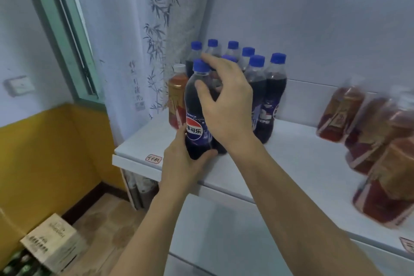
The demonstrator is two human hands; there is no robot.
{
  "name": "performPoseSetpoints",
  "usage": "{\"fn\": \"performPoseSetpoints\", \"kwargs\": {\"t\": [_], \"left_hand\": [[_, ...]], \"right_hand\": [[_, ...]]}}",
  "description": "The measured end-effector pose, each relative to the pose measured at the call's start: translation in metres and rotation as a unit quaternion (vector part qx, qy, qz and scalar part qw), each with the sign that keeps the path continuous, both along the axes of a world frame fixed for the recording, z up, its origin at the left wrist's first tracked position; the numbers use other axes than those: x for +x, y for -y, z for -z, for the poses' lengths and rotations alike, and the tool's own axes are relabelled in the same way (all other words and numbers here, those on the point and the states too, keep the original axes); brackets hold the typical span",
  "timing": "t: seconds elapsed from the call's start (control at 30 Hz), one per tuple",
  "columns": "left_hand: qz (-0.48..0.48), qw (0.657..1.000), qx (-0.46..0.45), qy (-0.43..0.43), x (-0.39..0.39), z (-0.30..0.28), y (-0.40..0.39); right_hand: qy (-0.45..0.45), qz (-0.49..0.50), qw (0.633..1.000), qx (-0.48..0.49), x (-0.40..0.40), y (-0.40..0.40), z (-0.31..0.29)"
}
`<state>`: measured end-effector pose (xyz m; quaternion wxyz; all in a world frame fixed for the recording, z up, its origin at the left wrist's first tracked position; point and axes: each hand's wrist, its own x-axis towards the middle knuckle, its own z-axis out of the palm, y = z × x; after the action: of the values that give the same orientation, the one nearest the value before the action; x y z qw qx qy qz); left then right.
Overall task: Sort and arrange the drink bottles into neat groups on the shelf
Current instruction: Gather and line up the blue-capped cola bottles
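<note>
At front-left of the white shelf [291, 159], the left hand [179, 163] is curling its grip round the base of a blue-capped Pepsi bottle [197, 119], thumb lying across the bottom front. Bottle is standing upright w/ dark cola inside; its label is showing the red-white-blue Pepsi globe and Chinese characters reading 百事可乐. Right hand [226, 105] is reaching over from the right w/ fingers loosely spread: thumb touching the bottle's upper body, index fingertip up by the cap, not clamping anything. Just behind, the other blue-capped Pepsi bottles [267, 96] are standing packed together in a cluster; one is showing "PEPSI" in Latin letters. Beside them on the left, a white-capped tea bottle [177, 96] w/ amber drink is standing against the curtain [145, 29], which is bearing bamboo print and blurred calligraphy. Red tea bottles [369, 141] are grouping at far right, blurred. A small red-framed label [153, 159] is sticking to the shelf's front edge, text unclear.
</note>
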<state>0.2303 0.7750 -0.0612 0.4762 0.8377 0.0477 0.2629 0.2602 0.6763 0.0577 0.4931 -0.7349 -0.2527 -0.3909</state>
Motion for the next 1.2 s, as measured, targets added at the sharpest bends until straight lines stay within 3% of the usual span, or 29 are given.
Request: {"fn": "performPoseSetpoints", "kwargs": {"t": [0.17,0.27,0.33,0.47,0.6,0.67,0.83,0.9,1.0,1.13,1.2], "left_hand": [[-0.033,0.999,0.011,0.033,-0.012,0.005,0.005],[-0.086,0.977,0.025,0.193,-0.034,0.007,0.025],[-0.019,0.970,0.044,0.238,-0.041,0.000,0.047],[0.201,0.965,0.105,0.135,-0.025,-0.021,0.123],[0.270,0.949,0.106,0.121,-0.022,-0.026,0.204],[0.272,0.945,0.075,0.166,-0.030,-0.035,0.238],[0.316,0.892,0.051,0.318,-0.060,-0.063,0.309],[0.335,0.886,0.053,0.317,-0.070,-0.070,0.333],[0.348,0.894,0.071,0.272,-0.074,-0.071,0.372],[0.390,0.900,0.090,0.174,-0.071,-0.056,0.418],[0.392,0.905,0.089,0.138,-0.071,-0.044,0.434]], "right_hand": [[-0.042,-0.042,0.994,0.096,-0.034,0.023,0.028],[-0.082,-0.016,0.987,0.139,-0.058,0.064,0.052],[-0.111,0.009,0.983,0.146,-0.064,0.091,0.059],[-0.111,0.086,0.977,0.159,-0.079,0.161,0.048],[-0.031,0.154,0.970,0.186,-0.118,0.241,0.031],[0.009,0.197,0.961,0.194,-0.137,0.283,0.023],[0.039,0.288,0.934,0.208,-0.120,0.408,-0.007],[0.002,0.315,0.933,0.173,-0.084,0.451,-0.024],[-0.120,0.332,0.935,0.042,-0.009,0.502,-0.050],[-0.263,0.285,0.915,-0.108,0.057,0.532,-0.054],[-0.280,0.260,0.917,-0.116,0.061,0.537,-0.042]]}}
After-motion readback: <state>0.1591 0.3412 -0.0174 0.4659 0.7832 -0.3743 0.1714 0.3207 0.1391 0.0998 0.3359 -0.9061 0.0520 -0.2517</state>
